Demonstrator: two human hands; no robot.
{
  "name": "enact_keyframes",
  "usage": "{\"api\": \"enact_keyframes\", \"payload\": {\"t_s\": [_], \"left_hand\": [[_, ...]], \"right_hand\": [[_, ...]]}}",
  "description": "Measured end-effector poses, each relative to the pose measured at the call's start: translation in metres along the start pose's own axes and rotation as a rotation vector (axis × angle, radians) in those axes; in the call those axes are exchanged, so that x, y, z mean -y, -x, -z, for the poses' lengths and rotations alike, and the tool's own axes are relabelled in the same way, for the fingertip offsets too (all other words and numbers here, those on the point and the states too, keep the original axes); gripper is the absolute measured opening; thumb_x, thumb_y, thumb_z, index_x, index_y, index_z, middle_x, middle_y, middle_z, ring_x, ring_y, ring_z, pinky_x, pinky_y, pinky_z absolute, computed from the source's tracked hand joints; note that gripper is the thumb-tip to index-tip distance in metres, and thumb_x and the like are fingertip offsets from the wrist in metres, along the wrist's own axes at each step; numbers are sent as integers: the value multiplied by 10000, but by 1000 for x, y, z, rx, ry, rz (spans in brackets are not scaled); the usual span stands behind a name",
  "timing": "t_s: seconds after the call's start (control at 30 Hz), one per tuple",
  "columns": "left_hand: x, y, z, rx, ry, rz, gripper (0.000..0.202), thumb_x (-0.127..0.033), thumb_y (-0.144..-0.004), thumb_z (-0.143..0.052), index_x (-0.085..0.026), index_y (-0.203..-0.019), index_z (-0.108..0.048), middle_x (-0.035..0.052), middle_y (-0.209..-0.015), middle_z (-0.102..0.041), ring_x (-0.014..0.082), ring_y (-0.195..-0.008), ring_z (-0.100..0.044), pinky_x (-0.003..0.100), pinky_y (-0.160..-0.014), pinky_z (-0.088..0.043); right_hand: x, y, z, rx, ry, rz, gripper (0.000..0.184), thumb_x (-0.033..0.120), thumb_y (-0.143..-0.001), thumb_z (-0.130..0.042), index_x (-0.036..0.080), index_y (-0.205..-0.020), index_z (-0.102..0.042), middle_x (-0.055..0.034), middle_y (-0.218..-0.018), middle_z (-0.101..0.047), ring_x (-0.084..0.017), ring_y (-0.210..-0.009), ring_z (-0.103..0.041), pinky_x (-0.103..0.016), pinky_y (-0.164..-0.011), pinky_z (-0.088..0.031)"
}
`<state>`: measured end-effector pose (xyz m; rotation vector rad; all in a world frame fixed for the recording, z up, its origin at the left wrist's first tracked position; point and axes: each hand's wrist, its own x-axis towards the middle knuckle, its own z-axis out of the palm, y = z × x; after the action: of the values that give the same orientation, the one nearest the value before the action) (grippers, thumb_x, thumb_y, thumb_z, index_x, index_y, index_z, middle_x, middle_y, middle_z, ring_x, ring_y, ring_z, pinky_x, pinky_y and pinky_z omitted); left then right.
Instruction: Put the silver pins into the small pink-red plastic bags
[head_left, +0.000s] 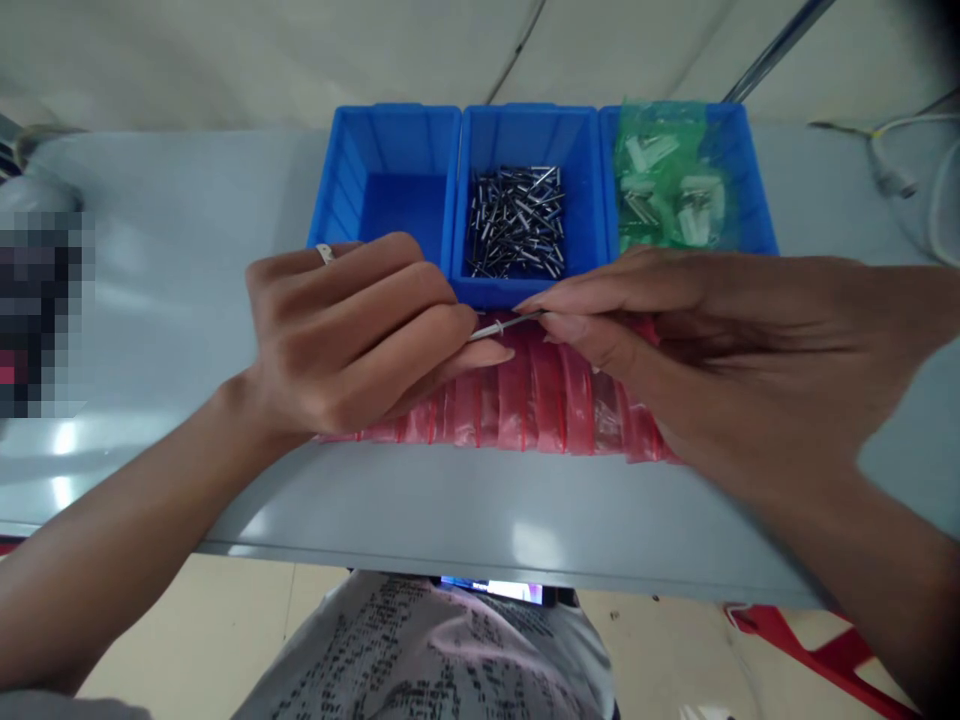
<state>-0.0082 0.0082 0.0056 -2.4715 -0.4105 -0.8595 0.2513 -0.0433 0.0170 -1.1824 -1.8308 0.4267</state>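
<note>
A thin metal blind rivet (491, 331) with a flange spans the gap between my two hands. My left hand (367, 340), a ring on one finger, is closed with its fingertips pinching the thicker end. The thin pin end sits between thumb and forefinger of my right hand (697, 340). Below both hands lies a row of pink zip bags (514, 400), overlapping one another; the hands cover part of them. Just behind the hands, the middle blue bin (532, 292) holds a heap of similar rivets (517, 220).
A left blue bin (409, 135) adjoins the middle one. In the right blue bin (754, 210) lies a green plastic bag (664, 175) with white and metal pieces. All stand on a grey table (450, 510). A cable (892, 180) lies at the right; a phone-like screen (491, 588) shows below the edge.
</note>
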Motion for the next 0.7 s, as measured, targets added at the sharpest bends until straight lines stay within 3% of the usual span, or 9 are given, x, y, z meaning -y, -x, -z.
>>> {"api": "enact_keyframes", "payload": {"t_s": [0.1,0.2,0.27,0.33,0.4,0.47,0.57,0.63,0.7], "left_hand": [[-1,3,1,15,-1,10,275,-402,-1085,-599,-209,-907,-680,-11,-772,-687,158,-778,-766,249,-561,-358],[-3,6,2,-15,-6,158,384,-372,-1131,-412,-195,-976,-714,19,-784,-691,170,-776,-749,284,-570,-323],[-5,8,3,-31,-9,228,384,-294,-1121,-374,-196,-1004,-726,18,-777,-675,163,-774,-740,288,-591,-309],[-5,9,3,-15,-6,241,348,-248,-1100,-395,-194,-995,-722,10,-772,-658,158,-780,-747,269,-611,-317],[-4,8,3,-7,-11,232,296,-222,-1075,-435,-185,-975,-711,6,-774,-660,162,-770,-753,252,-616,-341],[-3,7,2,1,-34,206,206,-197,-1031,-510,-182,-948,-699,-2,-767,-670,159,-732,-745,235,-595,-337],[1,2,1,6,-93,166,111,-207,-977,-595,-189,-908,-680,-11,-749,-671,146,-686,-720,225,-567,-342],[3,-1,0,-7,-116,112,83,-234,-957,-641,-192,-904,-689,-8,-749,-680,141,-674,-704,230,-561,-354],[5,-2,-1,-13,-131,60,66,-248,-944,-684,-200,-906,-708,-12,-744,-693,133,-659,-686,235,-547,-343]], "right_hand": [[-3,-1,-2,-19,-25,-30,47,313,-957,-841,308,-982,-882,31,-985,-866,-182,-847,-809,-360,-822,-732],[-11,-6,-6,-143,-187,-63,74,270,-933,-869,294,-1001,-881,27,-983,-867,-169,-807,-798,-331,-725,-702],[-18,-9,-6,-166,-373,-43,188,180,-943,-835,261,-1109,-873,-11,-1086,-872,-177,-812,-808,-316,-603,-650],[-22,-10,-2,-119,-429,-21,347,143,-980,-764,259,-1303,-814,-34,-1325,-824,-193,-921,-826,-321,-584,-627],[-25,-9,5,-77,-218,9,392,185,-1038,-684,303,-1404,-761,0,-1426,-781,-173,-1020,-810,-317,-646,-614],[-26,-8,13,111,179,282,312,258,-1059,-641,340,-1312,-805,42,-1116,-865,-142,-829,-786,-326,-571,-521],[-24,-8,20,131,538,715,168,290,-996,-705,304,-873,-818,68,-738,-781,-136,-589,-660,-358,-455,-352],[-20,-8,20,168,649,810,218,223,-950,-731,268,-738,-751,50,-665,-731,-138,-545,-602,-348,-432,-333],[-16,-6,19,227,774,776,213,119,-927,-683,238,-761,-742,13,-659,-713,-161,-555,-578,-357,-444,-352]]}}
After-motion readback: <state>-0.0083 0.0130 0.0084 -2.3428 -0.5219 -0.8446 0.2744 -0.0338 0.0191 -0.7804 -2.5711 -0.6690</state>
